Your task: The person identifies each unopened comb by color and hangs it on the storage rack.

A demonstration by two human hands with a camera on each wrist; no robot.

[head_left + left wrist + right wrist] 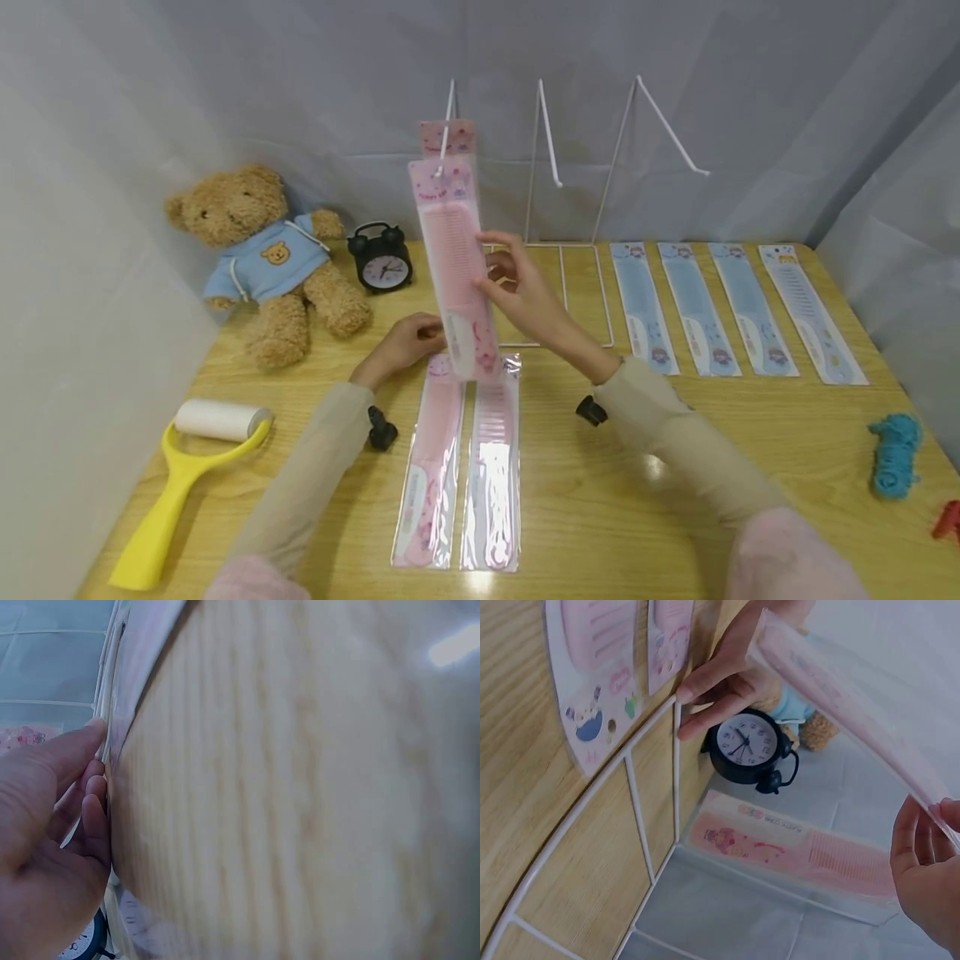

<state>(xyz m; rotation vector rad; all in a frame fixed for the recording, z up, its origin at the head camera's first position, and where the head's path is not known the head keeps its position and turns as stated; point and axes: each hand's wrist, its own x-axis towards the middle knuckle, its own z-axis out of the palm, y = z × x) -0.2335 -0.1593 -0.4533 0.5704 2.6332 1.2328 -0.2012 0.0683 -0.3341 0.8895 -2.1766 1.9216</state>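
I hold a pink comb in a clear pack (453,250) upright in front of the left hook of a white wire rack (547,129). My right hand (517,287) pinches the pack's right edge at mid-height; in the right wrist view its fingers (930,862) grip the pack (840,705). My left hand (405,342) pinches the pack's lower end (720,682). The left wrist view shows that hand (45,825) against a pack edge (112,690). Another pink comb pack (450,137) hangs on the hook behind it (802,851). Two more pink packs (427,475) (491,475) lie on the table below.
Several blue comb packs (645,308) lie in a row at the right. A teddy bear (262,258) and a black alarm clock (382,258) stand at the back left. A yellow lint roller (180,475) lies front left, teal yarn (896,454) at the right edge.
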